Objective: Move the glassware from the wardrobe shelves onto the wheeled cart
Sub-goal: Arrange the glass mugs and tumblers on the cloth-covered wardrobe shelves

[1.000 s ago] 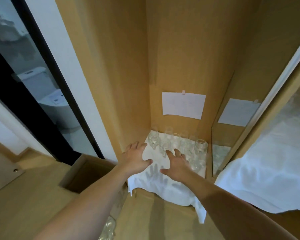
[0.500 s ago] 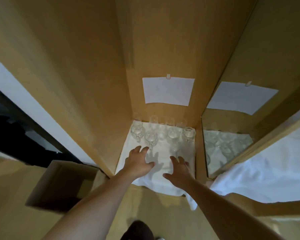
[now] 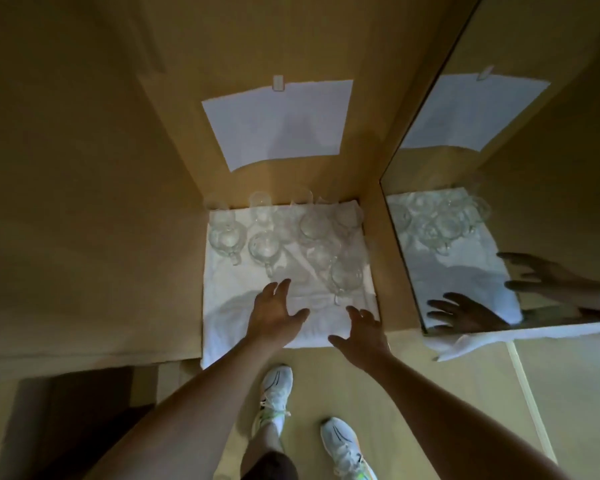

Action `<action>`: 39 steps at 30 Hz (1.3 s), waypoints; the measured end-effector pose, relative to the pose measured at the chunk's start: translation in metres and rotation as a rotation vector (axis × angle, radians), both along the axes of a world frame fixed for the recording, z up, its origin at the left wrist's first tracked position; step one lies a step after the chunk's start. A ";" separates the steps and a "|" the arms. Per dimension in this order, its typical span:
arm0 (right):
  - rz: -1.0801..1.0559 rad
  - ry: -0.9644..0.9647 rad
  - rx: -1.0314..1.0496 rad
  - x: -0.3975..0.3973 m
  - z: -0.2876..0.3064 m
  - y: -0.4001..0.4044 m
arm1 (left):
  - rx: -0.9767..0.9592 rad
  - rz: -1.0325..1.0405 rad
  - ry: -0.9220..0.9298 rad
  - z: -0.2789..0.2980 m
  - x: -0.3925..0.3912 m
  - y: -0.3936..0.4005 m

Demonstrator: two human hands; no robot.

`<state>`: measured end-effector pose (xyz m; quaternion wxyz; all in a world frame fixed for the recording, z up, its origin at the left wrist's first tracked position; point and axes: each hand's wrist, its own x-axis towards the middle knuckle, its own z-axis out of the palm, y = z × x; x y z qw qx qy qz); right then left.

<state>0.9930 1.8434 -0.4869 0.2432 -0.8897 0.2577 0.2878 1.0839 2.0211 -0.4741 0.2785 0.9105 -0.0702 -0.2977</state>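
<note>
The clear glass handled cups (image 3: 284,237) stand in a loose cluster on a white folded cloth (image 3: 229,306) that covers the tan wooden wardrobe shelf (image 3: 388,271), all of them beyond the fingertips of both hands, toward the back wall. The nearest piece, a clear glass cup (image 3: 346,273) with its handle pointing toward the person, lies just ahead of the right hand (image 3: 362,332) and slightly to its left, so that hand has the shorter reach. The left hand (image 3: 274,313) faces a two-cup front row a little farther off. Both hands hover low over the cloth's bare front part, fingers spread and relaxed, holding nothing; whether the palms touch the cloth is hard to judge in the dim light. The mirrored panel (image 3: 465,237) at right repeats the scene. The cart is out of view.
</note>
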 end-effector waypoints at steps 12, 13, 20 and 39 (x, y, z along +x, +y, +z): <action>-0.396 -0.071 0.134 0.031 -0.079 -0.011 | -0.112 0.065 0.056 -0.088 0.043 -0.047; -0.432 -0.073 0.144 0.033 -0.088 -0.013 | -0.123 0.079 0.050 -0.096 0.046 -0.052; -0.726 -0.071 0.292 0.053 -0.152 -0.021 | -0.196 0.111 -0.002 -0.150 0.080 -0.085; -1.146 -0.125 0.594 0.075 -0.213 -0.028 | -0.251 0.152 -0.093 -0.200 0.127 -0.135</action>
